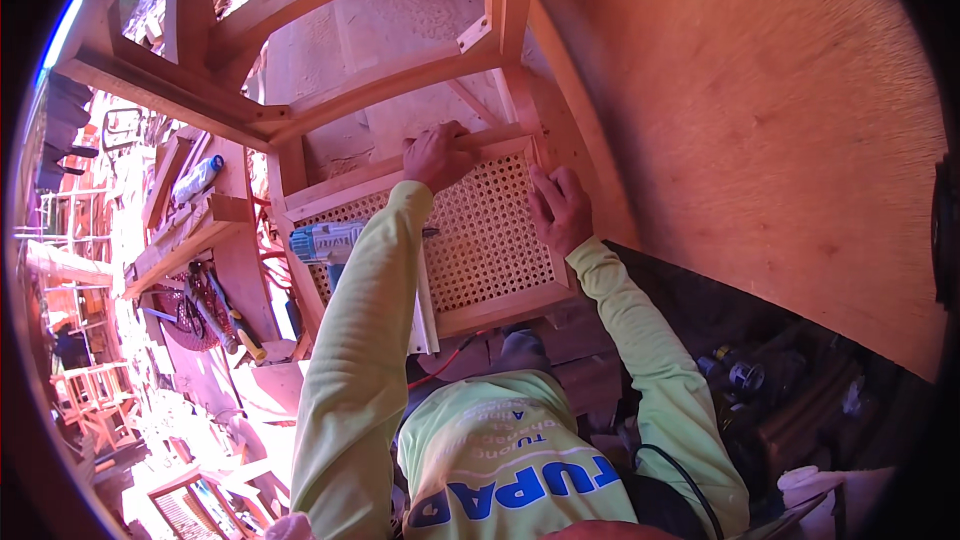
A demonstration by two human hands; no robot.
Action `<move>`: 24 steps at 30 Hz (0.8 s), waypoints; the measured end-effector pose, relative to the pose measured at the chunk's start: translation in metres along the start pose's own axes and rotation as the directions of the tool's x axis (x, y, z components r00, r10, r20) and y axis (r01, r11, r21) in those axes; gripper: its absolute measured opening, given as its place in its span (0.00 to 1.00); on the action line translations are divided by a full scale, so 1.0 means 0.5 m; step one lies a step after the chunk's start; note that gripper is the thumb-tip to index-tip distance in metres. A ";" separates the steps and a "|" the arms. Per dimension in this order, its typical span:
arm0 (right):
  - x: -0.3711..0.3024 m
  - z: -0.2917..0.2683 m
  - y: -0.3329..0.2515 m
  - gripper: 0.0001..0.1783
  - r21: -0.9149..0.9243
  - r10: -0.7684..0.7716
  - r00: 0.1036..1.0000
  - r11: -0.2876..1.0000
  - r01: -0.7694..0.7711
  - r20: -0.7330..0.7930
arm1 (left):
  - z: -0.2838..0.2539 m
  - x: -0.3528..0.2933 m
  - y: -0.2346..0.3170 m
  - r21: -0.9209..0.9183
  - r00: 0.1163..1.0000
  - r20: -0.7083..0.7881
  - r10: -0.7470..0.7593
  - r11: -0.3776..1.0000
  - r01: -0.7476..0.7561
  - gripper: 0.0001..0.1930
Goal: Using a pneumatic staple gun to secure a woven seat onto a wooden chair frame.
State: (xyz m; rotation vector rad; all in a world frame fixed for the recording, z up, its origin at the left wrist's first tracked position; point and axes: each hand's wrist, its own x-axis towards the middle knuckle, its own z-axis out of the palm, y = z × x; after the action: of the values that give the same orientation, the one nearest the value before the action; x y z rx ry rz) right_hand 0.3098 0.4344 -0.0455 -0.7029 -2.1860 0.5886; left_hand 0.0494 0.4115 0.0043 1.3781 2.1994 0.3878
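Note:
A wooden-framed panel of woven cane lies in front of me, against a curved wooden chair frame. My left hand is closed over the panel's far rail, fingers curled around its edge. At the panel's far right corner, my right hand is closed in a pinch. A thin, pencil-like stick pokes up from its fingers, against the frame joint. A teal power drill rests on the cane, partly hidden by my left forearm. Beside that forearm lies a pale metal straight bar.
A large plywood sheet fills the right side. To the left are wood offcuts, a blue-and-clear bottle and hand tools, including a yellow-handled one. A red cord runs below the panel. Dark machinery sits at lower right.

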 end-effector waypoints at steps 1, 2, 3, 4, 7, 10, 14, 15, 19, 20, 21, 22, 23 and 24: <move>-0.004 0.001 0.001 0.27 -0.008 -0.011 1.000 1.000 0.011 -0.006 | -0.002 -0.007 0.012 0.011 1.000 0.008 -0.015 1.000 0.015 0.26; -0.007 0.001 0.002 0.28 -0.015 -0.023 1.000 1.000 0.023 -0.011 | -0.004 -0.012 0.017 0.022 0.999 0.015 -0.030 0.999 0.030 0.25; -0.007 0.002 0.005 0.28 -0.010 -0.024 1.000 1.000 0.024 -0.010 | 0.001 -0.008 0.012 0.024 0.999 0.014 -0.034 0.999 0.034 0.25; -0.002 0.001 0.006 0.28 -0.016 -0.043 0.999 0.999 0.043 -0.013 | 0.000 -0.004 0.008 0.002 1.000 0.003 -0.020 1.000 0.020 0.25; 0.000 -0.001 0.002 0.29 -0.023 -0.070 0.997 0.997 0.070 -0.012 | -0.001 -0.008 0.011 0.007 1.000 0.000 -0.030 1.000 0.030 0.25; 0.001 -0.001 0.002 0.28 -0.035 -0.075 0.997 0.997 0.074 -0.008 | -0.003 -0.009 0.018 0.032 0.999 0.003 -0.044 0.999 0.044 0.25; 0.007 0.002 0.003 0.27 -0.050 -0.062 0.998 0.997 0.061 -0.019 | -0.001 -0.011 0.020 0.028 0.999 -0.021 -0.026 0.999 0.027 0.23; 0.008 0.002 0.005 0.27 -0.051 -0.061 0.998 0.997 0.060 -0.018 | -0.001 -0.010 0.020 0.026 0.999 -0.020 -0.026 0.999 0.027 0.23; 0.010 0.005 0.008 0.27 -0.045 -0.070 0.997 0.997 0.069 -0.024 | -0.001 -0.014 0.021 0.052 0.999 -0.045 0.010 0.999 -0.008 0.22; 0.010 0.007 0.009 0.27 -0.042 -0.079 0.996 0.996 0.077 -0.034 | 0.000 -0.016 0.021 0.068 0.998 -0.059 0.014 0.998 -0.010 0.21; 0.012 0.008 0.009 0.27 -0.041 -0.079 0.996 0.996 0.077 -0.033 | 0.000 -0.017 0.020 0.068 0.998 -0.059 0.012 0.998 -0.008 0.21; 0.010 0.008 0.008 0.27 -0.046 -0.073 0.997 0.996 0.072 -0.031 | -0.001 -0.018 0.020 0.069 0.998 -0.056 0.011 0.998 -0.007 0.22; 0.007 0.008 0.006 0.27 -0.051 -0.067 0.997 0.997 0.065 -0.029 | 0.000 -0.021 0.020 0.071 0.999 -0.053 0.009 0.997 -0.006 0.22; 0.003 0.010 0.005 0.27 -0.051 -0.064 0.998 0.997 0.062 -0.026 | 0.003 -0.024 0.017 0.069 0.999 -0.049 0.007 0.998 -0.004 0.22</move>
State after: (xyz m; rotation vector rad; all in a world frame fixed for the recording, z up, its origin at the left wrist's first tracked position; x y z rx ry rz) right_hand 0.3060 0.4362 -0.0494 -0.6618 -2.1955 0.4907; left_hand 0.0609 0.4046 0.0105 1.4254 2.2689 0.3539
